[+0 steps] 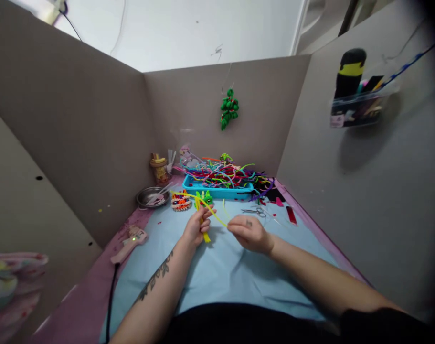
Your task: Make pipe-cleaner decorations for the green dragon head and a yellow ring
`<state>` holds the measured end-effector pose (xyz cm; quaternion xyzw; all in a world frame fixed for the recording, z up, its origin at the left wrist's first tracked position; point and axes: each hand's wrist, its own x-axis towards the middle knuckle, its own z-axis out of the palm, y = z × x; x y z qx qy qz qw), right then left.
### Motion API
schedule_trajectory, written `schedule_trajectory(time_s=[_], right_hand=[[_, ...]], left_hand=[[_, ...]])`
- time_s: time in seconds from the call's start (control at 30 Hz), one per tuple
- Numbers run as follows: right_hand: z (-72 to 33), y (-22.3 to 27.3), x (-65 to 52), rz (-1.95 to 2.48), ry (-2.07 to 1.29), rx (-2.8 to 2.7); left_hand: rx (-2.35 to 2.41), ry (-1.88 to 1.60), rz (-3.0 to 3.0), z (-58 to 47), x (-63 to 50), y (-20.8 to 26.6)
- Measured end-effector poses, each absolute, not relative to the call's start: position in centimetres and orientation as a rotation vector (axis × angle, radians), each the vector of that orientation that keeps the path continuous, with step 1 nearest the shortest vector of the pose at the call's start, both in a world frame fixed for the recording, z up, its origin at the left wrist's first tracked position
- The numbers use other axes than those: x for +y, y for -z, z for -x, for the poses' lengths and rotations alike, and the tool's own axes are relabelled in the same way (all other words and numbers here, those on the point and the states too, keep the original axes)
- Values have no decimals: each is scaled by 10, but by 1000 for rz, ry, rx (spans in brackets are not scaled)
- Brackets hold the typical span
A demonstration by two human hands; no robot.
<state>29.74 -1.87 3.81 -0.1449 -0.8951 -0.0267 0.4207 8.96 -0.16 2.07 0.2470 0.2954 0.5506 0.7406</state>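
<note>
Black clothing (217,327) nearest; L hand (197,225) curled round yellow bundle (206,237), R hand (249,232) pinching yellow strand (217,216), long axis slanting from R hand far-left past L hand.

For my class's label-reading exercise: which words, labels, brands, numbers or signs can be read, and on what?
No text can be read.
Pale label on the clear plastic wall bin: too blurred.
Patterned yellow-brown round canister: too small.
Dark tattooed mark on the bare right hand: too small.

A leafy tattoo (153,283) marks the left forearm (167,291), a small one (249,223) the right hand (251,235); the top (231,326) is black.
</note>
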Motion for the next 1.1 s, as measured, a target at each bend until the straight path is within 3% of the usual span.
schedule_trajectory(time_s=[0.27,0.47,0.77,0.93,1.1], right_hand=[[-299,-13,-12,514,-278,-2103],[-310,-7,11,892,-686,-1411],[-328,-2,38,865,-906,-930],[-317,-1,21,871,-812,-959],[-293,-2,-4,884,-828,-1378]], left_hand=[[666,-1524,-476,-74,11,-12],[570,-1679,-312,-61,20,-10],[805,-1735,-541,-67,23,-2],[842,-1701,-535,-72,22,-3],[790,-1664,-549,-90,12,-6]])
